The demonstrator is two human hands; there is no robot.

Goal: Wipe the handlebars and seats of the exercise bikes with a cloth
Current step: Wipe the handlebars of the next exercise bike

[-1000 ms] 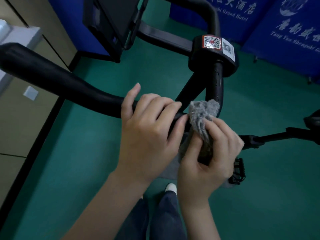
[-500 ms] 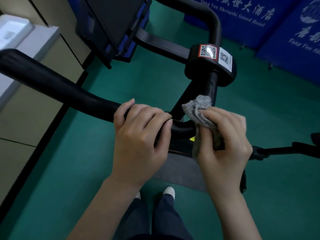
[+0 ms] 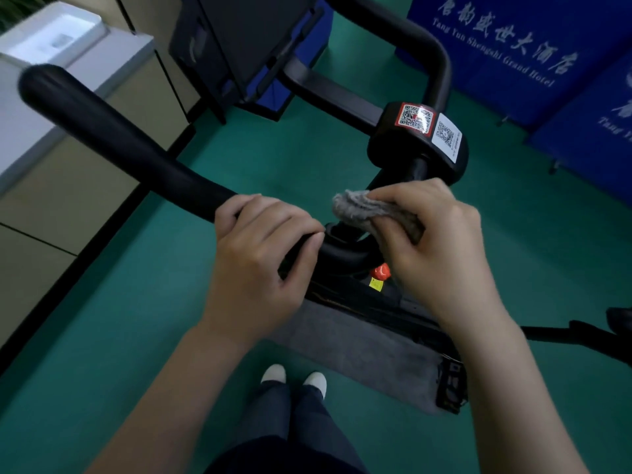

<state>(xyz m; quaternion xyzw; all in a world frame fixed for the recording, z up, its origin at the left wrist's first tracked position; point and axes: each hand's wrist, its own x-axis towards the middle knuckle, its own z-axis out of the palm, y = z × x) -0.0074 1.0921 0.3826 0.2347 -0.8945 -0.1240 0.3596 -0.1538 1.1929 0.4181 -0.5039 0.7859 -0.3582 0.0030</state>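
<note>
A black exercise-bike handlebar (image 3: pixel 113 138) runs from the upper left down to the middle of the head view. My left hand (image 3: pixel 260 254) grips it near its inner end, fingers curled over the bar. My right hand (image 3: pixel 434 244) holds a bunched grey cloth (image 3: pixel 362 206) against the bar's centre bend, just below the black hub (image 3: pixel 417 145) with two QR stickers. The far handlebar loop (image 3: pixel 424 46) curves behind the hub. No seat is in view.
A beige cabinet (image 3: pixel 68 200) with a white box on top stands at the left. A black console (image 3: pixel 246 46) rises behind the bars. Blue banners (image 3: pixel 533 63) line the back right. Green floor lies all around; a grey mat (image 3: pixel 369 354) and my shoes sit below.
My left hand closed fully round the bar. My right hand with the cloth rose and turned from the stem onto the centre bend. The camera tilted, showing more of the bike.
</note>
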